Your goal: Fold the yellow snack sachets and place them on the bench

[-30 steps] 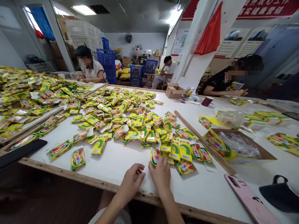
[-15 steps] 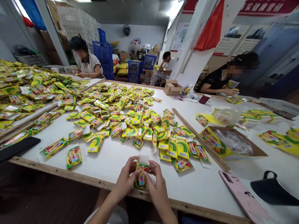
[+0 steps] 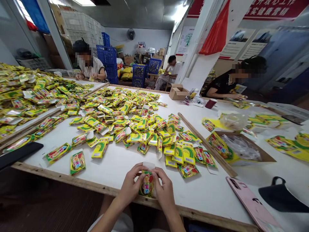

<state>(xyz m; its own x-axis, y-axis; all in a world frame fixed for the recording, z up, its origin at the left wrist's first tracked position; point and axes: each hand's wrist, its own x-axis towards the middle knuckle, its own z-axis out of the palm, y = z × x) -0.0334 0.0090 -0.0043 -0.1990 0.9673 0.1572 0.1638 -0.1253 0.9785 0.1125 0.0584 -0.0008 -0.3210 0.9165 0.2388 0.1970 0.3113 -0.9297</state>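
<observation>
We hold a small yellow carton [image 3: 147, 185] in front of the pile of cartons [image 3: 135, 129], on our side of it. Our left hand [image 3: 131, 182] pinches the carton's left edge between thumb and fingers, and our right hand [image 3: 164, 187] pinches its right edge; we cannot tell whether the carton touches the table. A white flap [image 3: 149, 165] stands open at the carton's far end. Right of the pile we see a wooden strip [image 3: 207, 144], then an open display box [image 3: 218, 143] holding clear plastic [image 3: 241, 148]. Beyond the pile, a co-worker [image 3: 93, 71] sits.
</observation>
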